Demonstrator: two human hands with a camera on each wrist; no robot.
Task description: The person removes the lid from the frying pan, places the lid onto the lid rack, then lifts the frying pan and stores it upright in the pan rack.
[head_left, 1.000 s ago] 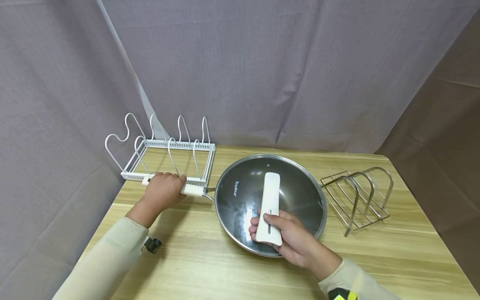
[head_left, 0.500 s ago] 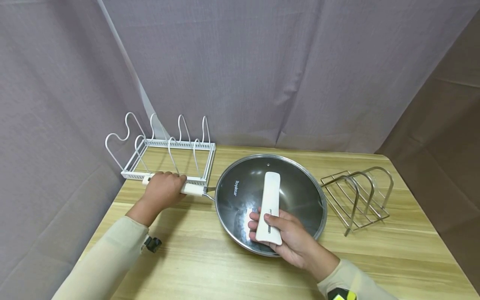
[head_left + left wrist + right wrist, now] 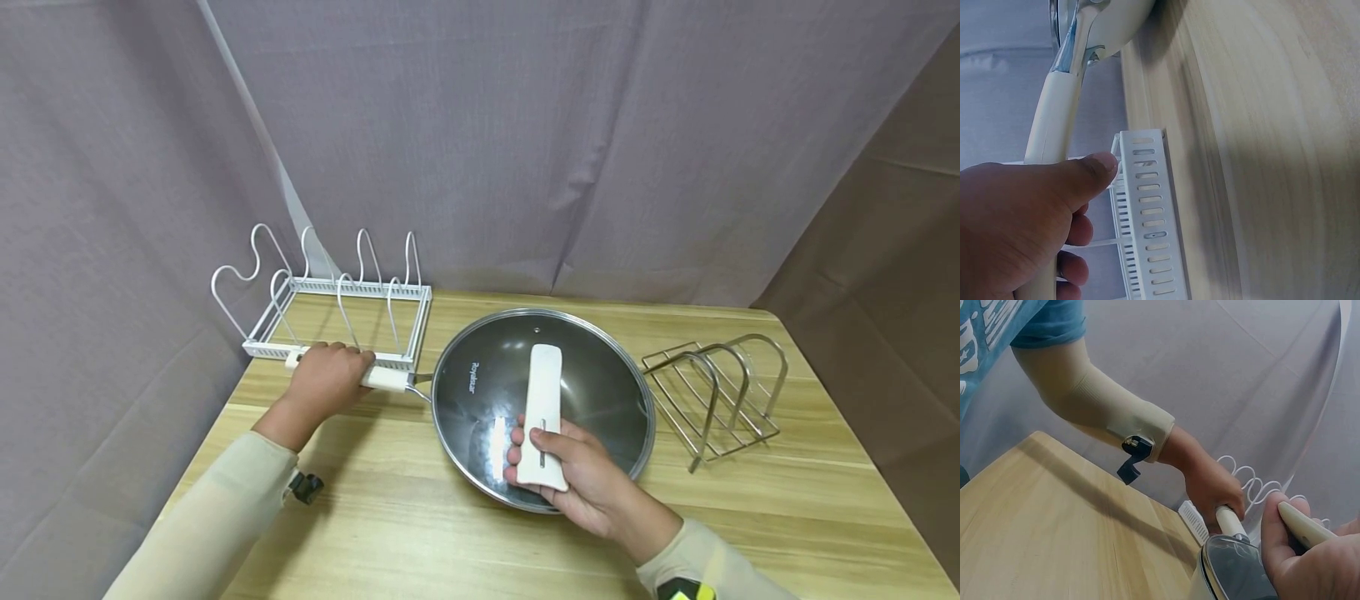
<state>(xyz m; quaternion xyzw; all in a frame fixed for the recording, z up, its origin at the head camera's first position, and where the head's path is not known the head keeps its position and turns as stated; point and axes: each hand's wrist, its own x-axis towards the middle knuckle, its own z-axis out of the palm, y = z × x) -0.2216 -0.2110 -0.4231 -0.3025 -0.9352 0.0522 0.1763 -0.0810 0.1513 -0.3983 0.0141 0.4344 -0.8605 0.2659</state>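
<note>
A deep frying pan [image 3: 1119, 28] with a pale outside stands mid-table, covered by a dark glass lid [image 3: 592, 367] with a metal rim. Curled round the pan's cream handle [image 3: 386, 380] is my left hand [image 3: 327, 383]; in the left wrist view its thumb lies along the handle [image 3: 1054, 119]. My right hand [image 3: 581, 471] holds the lid's long white upright grip [image 3: 543, 392], thumb on the near face and fingers behind it. The right wrist view shows that lid grip [image 3: 1304, 525] between thumb and fingers of the right hand [image 3: 1316, 569].
Behind the left hand stands a white wire rack [image 3: 420, 329] with looped dividers; the pan handle overlaps its front rail. A metal rack [image 3: 712, 408] with arched bars sits right of the pan. Grey curtains [image 3: 480, 150] hang behind the wooden table [image 3: 420, 517].
Almost nothing moves. The lid's grip and the right hand shift very slightly to the right; the left hand keeps hold of the pan handle.
</note>
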